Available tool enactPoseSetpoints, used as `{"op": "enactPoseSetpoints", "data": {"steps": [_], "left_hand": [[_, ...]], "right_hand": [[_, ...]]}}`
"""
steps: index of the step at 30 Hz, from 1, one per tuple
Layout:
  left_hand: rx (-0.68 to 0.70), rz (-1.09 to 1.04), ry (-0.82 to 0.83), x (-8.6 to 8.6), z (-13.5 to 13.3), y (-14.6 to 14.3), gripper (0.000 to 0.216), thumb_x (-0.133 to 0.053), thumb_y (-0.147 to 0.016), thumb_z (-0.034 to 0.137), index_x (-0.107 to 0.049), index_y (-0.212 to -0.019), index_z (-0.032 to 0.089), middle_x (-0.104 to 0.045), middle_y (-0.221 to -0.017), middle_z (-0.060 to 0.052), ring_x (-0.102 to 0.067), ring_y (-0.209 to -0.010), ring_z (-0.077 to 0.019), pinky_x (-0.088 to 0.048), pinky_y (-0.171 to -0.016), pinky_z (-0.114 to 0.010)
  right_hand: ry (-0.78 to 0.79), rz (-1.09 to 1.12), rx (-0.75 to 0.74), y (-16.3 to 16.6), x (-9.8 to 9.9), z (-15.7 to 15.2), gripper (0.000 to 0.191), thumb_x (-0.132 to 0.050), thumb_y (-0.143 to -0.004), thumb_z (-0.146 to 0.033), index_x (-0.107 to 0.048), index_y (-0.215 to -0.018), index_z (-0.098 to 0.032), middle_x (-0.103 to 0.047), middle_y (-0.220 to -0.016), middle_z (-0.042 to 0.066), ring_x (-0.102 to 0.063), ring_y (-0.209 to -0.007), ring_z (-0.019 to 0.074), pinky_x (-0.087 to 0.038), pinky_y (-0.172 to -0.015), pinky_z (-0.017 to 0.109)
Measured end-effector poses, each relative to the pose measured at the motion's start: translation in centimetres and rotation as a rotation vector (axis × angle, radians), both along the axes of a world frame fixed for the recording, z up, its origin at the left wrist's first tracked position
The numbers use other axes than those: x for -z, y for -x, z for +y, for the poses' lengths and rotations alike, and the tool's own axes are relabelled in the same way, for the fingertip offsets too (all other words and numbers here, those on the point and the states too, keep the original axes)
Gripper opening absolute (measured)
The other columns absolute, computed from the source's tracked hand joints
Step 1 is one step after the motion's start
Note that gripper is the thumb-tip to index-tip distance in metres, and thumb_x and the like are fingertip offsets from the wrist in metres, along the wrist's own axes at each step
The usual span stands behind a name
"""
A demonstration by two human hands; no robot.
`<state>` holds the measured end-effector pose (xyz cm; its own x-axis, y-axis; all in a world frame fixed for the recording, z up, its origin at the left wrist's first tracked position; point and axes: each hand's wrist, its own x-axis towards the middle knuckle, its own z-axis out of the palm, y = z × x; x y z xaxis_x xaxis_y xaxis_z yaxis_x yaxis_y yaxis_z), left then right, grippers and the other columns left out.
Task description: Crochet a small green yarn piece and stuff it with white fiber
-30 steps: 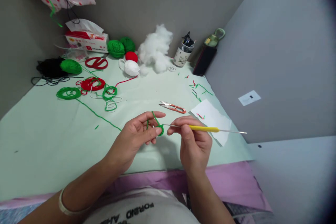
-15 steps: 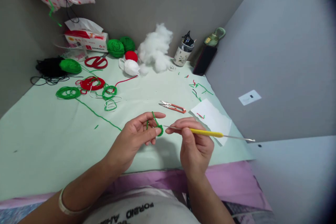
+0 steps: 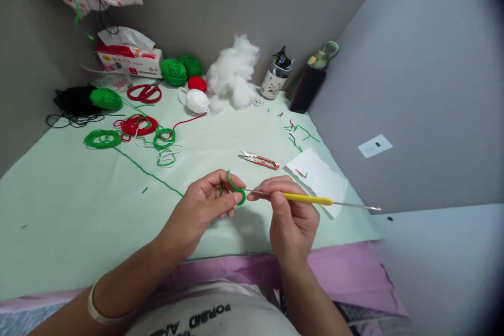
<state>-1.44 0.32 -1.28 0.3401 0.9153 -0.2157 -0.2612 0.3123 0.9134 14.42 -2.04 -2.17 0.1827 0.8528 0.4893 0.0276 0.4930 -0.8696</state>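
My left hand (image 3: 205, 202) pinches a small green crochet piece (image 3: 242, 198) between thumb and fingers. Green yarn (image 3: 232, 182) loops over its raised index finger, and a strand trails back across the table to a green yarn coil (image 3: 102, 139). In my right hand (image 3: 293, 215) is a double-ended crochet hook (image 3: 309, 198) with a yellow grip, held like a pen. Its left tip meets the top edge of the green piece; the exact stitch is too small to make out. The other hooked end points right, over the table's edge.
Orange thread snips (image 3: 260, 160) lie just beyond my hands, beside a torn white paper (image 3: 321, 184) with yarn scraps. Farther back are red scissors (image 3: 144, 93), yarn balls (image 3: 174, 72), white stuffing (image 3: 234, 73), a pen cup (image 3: 274, 80) and a dark phone (image 3: 307, 90) against a bottle.
The hook has shifted slightly left, its tip now at the green piece instead of just apart from it. The yarn from my left index finger slants lower toward the hook.
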Motion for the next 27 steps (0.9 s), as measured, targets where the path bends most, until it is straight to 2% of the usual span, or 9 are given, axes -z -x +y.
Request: {"op": "enactPoseSetpoints", "data": {"steps": [6, 12, 17, 23, 27], "left_hand": [[-0.008, 0.004, 0.002, 0.0, 0.0, -0.1, 0.014, -0.078, -0.083, 0.030, -0.069, -0.088, 0.020, -0.056, -0.068, 0.004, -0.050, -0.061, -0.0097, -0.038, -0.059, -0.024], [-0.012, -0.027, -0.004, 0.3, 0.1, -0.3, 0.014, -0.079, -0.084, 0.028, -0.069, -0.088, 0.020, -0.056, -0.071, 0.005, -0.051, -0.063, -0.0085, -0.040, -0.061, -0.023], [0.027, -0.075, 0.017, 0.1, -0.1, -0.5, 0.027, -0.080, -0.083, 0.030, -0.072, -0.107, 0.022, -0.060, -0.084, 0.003, -0.048, -0.062, -0.0079, -0.039, -0.055, -0.022], [0.070, -0.077, 0.039, 0.3, -0.2, -0.3, 0.032, -0.080, -0.084, 0.032, -0.076, -0.116, 0.027, -0.058, -0.091, 0.002, -0.049, -0.061, -0.0051, -0.039, -0.054, -0.020], [0.066, -0.105, 0.047, 0.6, -0.2, -0.1, 0.030, -0.080, -0.085, 0.031, -0.077, -0.114, 0.027, -0.055, -0.090, 0.004, -0.044, -0.056, -0.0013, -0.040, -0.056, -0.019]], "right_hand": [[-0.025, -0.085, 0.036, 0.0, -0.3, -0.2, 0.019, -0.056, -0.101, -0.020, -0.074, -0.096, -0.026, -0.070, -0.083, 0.003, -0.069, -0.081, 0.0200, -0.057, -0.069, 0.037], [-0.132, -0.343, 0.077, -0.4, -0.3, -0.8, 0.028, -0.056, -0.097, -0.008, -0.073, -0.108, -0.027, -0.074, -0.091, 0.004, -0.067, -0.087, 0.0210, -0.053, -0.077, 0.038], [-0.205, -0.458, 0.132, -0.7, 0.5, -0.6, 0.034, -0.058, -0.094, -0.005, -0.071, -0.115, -0.029, -0.073, -0.096, 0.005, -0.068, -0.090, 0.0214, -0.054, -0.076, 0.038], [-0.199, -0.381, 0.179, -0.7, 0.0, -0.2, 0.030, -0.057, -0.095, -0.005, -0.072, -0.109, -0.028, -0.073, -0.092, 0.003, -0.067, -0.087, 0.0200, -0.053, -0.076, 0.037], [-0.085, -0.107, 0.128, -0.8, -0.4, 0.3, 0.020, -0.057, -0.099, -0.014, -0.074, -0.097, -0.025, -0.070, -0.084, 0.001, -0.066, -0.076, 0.0165, -0.053, -0.071, 0.034]]}}
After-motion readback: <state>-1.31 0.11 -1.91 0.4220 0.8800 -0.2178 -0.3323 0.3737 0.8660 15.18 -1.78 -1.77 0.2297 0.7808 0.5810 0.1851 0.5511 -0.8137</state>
